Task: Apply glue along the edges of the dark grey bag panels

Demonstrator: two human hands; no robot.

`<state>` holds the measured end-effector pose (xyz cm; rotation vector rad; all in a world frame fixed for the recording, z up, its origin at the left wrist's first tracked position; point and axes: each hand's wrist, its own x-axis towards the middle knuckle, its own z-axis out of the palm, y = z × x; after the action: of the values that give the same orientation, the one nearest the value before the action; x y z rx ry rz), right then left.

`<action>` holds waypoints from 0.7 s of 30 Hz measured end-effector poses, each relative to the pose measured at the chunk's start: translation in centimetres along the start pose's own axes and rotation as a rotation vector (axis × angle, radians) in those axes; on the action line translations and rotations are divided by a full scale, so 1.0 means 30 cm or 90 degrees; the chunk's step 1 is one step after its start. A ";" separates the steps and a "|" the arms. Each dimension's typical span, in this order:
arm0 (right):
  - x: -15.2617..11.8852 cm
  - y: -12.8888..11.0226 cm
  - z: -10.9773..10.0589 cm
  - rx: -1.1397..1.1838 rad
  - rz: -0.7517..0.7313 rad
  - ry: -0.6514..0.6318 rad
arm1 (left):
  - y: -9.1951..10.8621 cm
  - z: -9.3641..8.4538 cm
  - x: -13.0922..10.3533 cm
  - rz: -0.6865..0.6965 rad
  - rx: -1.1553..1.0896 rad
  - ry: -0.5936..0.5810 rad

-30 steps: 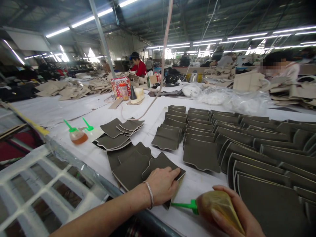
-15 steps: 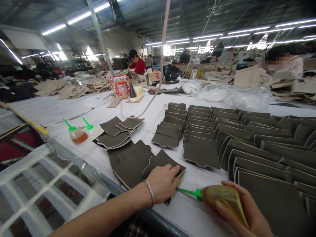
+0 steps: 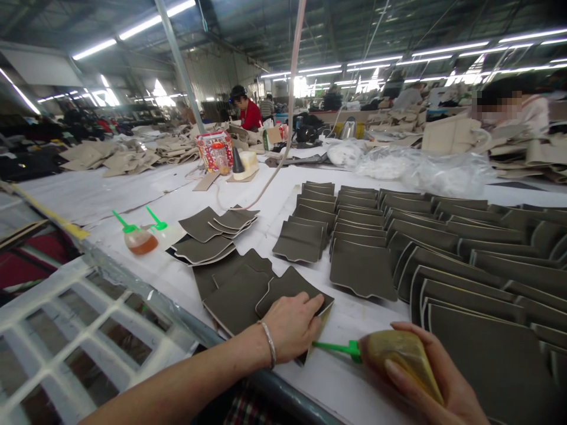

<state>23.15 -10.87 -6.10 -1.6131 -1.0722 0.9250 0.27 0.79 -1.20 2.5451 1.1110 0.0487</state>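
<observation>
My left hand point(image 3: 292, 326), with a silver bangle at the wrist, presses over the top of a dark grey-brown leather-like panel point(image 3: 287, 287) at the table's near edge. Its fingers are bent over the panel, whose right edge shows a yellowish underside; the thumb is hidden. In my right hand point(image 3: 449, 381) is a squeeze glue bottle point(image 3: 396, 354) with amber contents, lying tilted on its side. The bottle's thin green nozzle point(image 3: 334, 347) points left, its tip at the panel's edge just below my left fingers. More loose panels point(image 3: 239, 295) overlap to the left.
Rows of overlapping dark panels point(image 3: 363, 265) cover the right of the white table point(image 3: 177, 192). Two green-nozzled bottles stand left, one with amber liquid point(image 3: 140, 242). A white slatted rack point(image 3: 88, 336) adjoins the near left edge. A hose point(image 3: 290, 118) hangs down centrally. Co-workers sit beyond.
The bottle in my right hand has shifted slightly left, its nozzle tip a little lower along the panel's edge. My left hand stays almost where it was.
</observation>
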 end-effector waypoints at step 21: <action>0.079 -0.017 -0.042 -0.067 -0.080 0.144 | -0.023 -0.006 0.039 0.029 -0.011 -0.032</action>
<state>24.96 -8.92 -5.47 -1.6704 -1.0641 0.5955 0.57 2.11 -1.40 2.5419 1.0291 0.0060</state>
